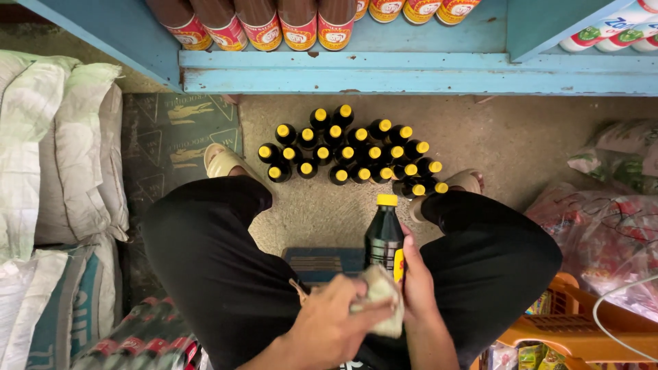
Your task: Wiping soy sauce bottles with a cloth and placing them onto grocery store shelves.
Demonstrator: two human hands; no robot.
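My right hand (419, 286) grips a dark bottle with a yellow cap (384, 233), held upright between my knees. A pale crumpled cloth (381, 296) is bunched in my left hand (327, 327) and pressed against the bottle's lower side. On the floor ahead, several matching dark bottles with yellow caps (353, 154) stand clustered together between my feet.
A blue wooden shelf (411, 72) carries rows of brown bottles with red labels (257, 24). White sacks (48, 151) pile up at the left. Plastic bags of goods (603, 240) and an orange crate (582, 322) sit at the right. A blue stool (322, 260) shows under me.
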